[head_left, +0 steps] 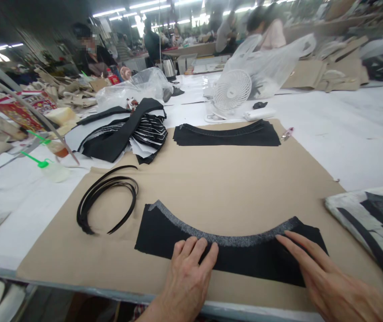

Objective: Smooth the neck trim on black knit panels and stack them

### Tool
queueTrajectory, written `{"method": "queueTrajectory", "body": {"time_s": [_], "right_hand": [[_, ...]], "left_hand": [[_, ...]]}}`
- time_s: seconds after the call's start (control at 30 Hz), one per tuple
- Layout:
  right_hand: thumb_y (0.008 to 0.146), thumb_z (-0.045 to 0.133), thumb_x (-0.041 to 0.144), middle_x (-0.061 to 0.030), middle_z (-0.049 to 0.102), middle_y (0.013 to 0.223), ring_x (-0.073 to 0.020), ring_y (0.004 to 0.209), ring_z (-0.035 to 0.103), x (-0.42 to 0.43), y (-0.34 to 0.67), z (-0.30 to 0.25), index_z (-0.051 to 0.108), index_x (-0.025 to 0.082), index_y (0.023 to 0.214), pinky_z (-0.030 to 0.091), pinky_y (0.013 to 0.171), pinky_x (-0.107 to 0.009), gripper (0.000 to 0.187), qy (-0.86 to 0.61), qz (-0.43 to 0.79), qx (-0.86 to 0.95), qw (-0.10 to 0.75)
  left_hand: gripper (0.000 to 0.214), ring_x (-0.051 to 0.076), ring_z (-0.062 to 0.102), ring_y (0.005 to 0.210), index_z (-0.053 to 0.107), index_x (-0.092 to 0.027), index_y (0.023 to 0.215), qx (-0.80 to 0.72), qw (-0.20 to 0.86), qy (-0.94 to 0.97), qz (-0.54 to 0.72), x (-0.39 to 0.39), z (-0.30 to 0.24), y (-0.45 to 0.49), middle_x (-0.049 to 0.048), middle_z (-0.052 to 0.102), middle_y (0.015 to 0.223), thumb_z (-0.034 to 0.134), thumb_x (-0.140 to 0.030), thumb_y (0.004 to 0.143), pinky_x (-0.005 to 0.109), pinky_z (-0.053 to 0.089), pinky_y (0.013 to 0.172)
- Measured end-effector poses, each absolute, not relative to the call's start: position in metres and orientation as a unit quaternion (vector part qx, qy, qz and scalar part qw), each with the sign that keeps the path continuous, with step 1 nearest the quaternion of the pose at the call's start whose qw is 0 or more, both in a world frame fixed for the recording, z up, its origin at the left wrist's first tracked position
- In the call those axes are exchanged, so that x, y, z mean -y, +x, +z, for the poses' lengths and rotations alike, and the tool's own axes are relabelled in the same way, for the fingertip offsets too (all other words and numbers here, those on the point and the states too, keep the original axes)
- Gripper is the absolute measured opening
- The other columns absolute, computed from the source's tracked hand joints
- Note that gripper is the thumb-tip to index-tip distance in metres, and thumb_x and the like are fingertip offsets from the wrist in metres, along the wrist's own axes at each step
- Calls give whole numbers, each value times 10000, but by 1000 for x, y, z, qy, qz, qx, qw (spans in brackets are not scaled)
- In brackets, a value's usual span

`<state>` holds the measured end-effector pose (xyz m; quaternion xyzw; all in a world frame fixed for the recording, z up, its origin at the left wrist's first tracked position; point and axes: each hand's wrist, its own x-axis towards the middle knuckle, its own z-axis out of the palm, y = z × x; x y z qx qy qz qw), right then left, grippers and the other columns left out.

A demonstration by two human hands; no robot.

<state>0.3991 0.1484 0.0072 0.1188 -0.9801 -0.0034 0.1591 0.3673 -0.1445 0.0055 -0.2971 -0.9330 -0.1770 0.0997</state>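
A black curved piece of material (245, 259) lies flat at the front of a tan sheet (211, 179). Along its concave upper edge runs a grey speckled strip (211, 238). My left hand (191, 268) presses its fingertips on the black piece just below the strip, left of the middle. At the strip's right part, my right hand (329, 273) rests with extended fingers touching the edge. Neither hand grips anything. Left of the piece sits a loose coil of thin black strips (86, 210). Farther back lies a stack of similar black pieces (228, 137).
A pile of black and white pieces (121, 134) is at the back left, near green-tipped bottles (52, 171). A small white fan (232, 89) stands behind, beside plastic bags (272, 58). A folded grey-and-white cloth (352, 210) lies at right. People work in the background.
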Motion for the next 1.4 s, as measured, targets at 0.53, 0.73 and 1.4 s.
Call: {"method": "queueTrajectory", "body": {"time_s": [0.53,0.73,1.4], "right_hand": [[722,347,-25,-17,584,903,-50,416,499,-60,374,12,506,246,1300,355,382,-162,657,240,5,969,65],[706,343,-32,-28,591,919,-55,457,523,-59,374,14,493,223,1297,359,399,-151,661,248,2,966,77],[704,326,-48,-47,595,910,-81,497,564,-59,377,11,458,188,1324,376,419,-176,676,247,6,965,87]], "left_hand": [[387,204,487,1027,503,-249,1287,939,72,-287,-177,142,7,366,35,603,1113,459,-160,913,361,347,853],[339,189,513,955,514,-227,1254,942,61,-270,-187,140,14,362,44,618,1057,443,-169,928,346,361,801],[374,191,509,888,500,-201,1281,946,69,-280,-145,138,12,360,41,608,998,450,-127,917,354,336,751]]}}
